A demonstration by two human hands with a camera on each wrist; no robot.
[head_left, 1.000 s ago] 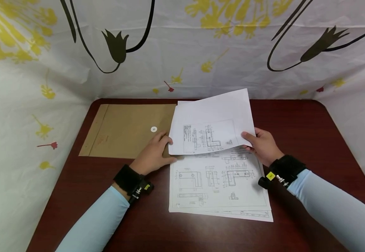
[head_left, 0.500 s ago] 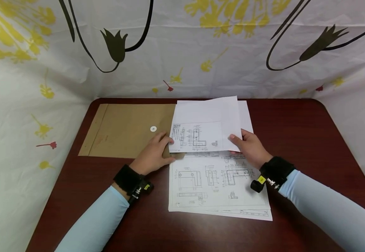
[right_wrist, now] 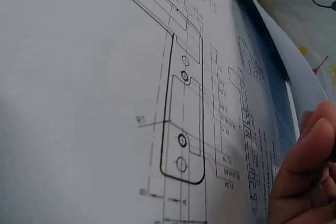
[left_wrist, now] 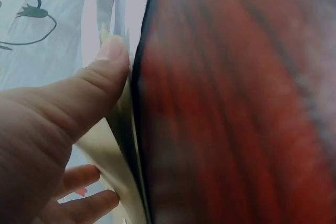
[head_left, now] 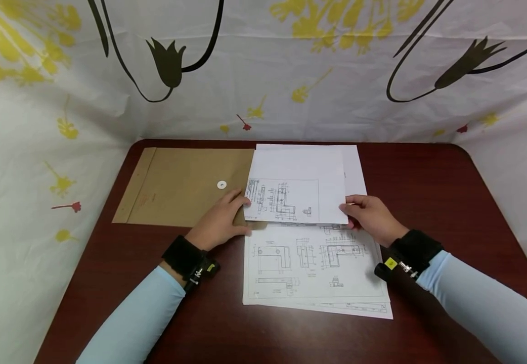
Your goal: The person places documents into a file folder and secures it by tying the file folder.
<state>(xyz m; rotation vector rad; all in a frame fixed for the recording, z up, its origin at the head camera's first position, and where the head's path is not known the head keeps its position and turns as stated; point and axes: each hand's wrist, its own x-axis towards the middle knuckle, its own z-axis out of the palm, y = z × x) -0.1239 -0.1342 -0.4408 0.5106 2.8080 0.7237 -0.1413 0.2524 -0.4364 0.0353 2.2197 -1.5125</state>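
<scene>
L hand [head_left: 220,217] is at the mouth of the brown envelope [head_left: 186,187], thumb & bent fingers clamped about its edge; the L wrist view shows a dark gap betw. the layers right by the thumb. Envelope lies flat on the bench [head_left: 200,323], beyond & left of the L hand, white button [head_left: 221,185] near its fingertips. R hand [head_left: 372,217] pinches the near right corner of the top sheet [head_left: 295,164], thumb vs. fingers.

Hands are well apart, w/ the sheet spanning the gap & lying over more paper. Its left end meets the mouth; print runs right up to that side, so the end's prob. tucked in, but can't tell how far. Other drawings [head_left: 309,283] lie betw. the hands & on the wearer's side of them, edges not squared up. A further sheet [head_left: 353,172] pokes out past the top one, just beyond the R hand.

Step in hand, my read: feeding the top sheet into the envelope. Next move calls for the R hand to slide it level toward the L hand, w/ the L hand holding the lip spread & its fingertips clear, else the edge could snag or the paper buckle. Loose drawings prob. come after.
</scene>
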